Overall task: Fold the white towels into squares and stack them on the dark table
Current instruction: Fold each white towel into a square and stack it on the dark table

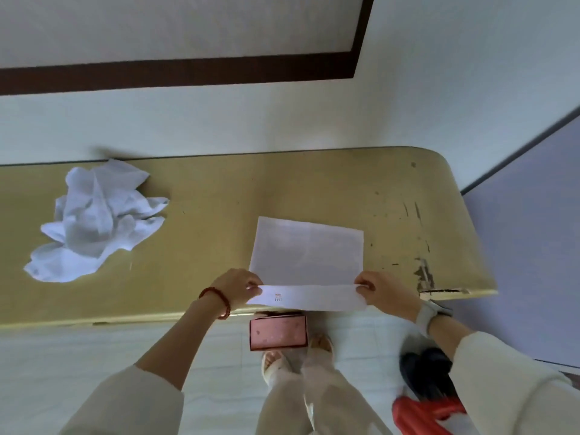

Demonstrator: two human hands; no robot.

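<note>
A white towel (307, 252) lies flat on the olive-tan table (213, 215), near its front edge. My left hand (238, 285) pinches the towel's near left corner and my right hand (386, 290) pinches the near right corner. The near edge is lifted and turned up, showing a small red label. A heap of crumpled white towels (94, 221) sits on the left part of the table, well apart from both hands.
The table's right end is rounded, with chipped paint near the front corner (423, 271). A pink box (277, 332) stands on the floor under the table's front edge, by my feet. A red and black object (426, 400) is on the floor at the right.
</note>
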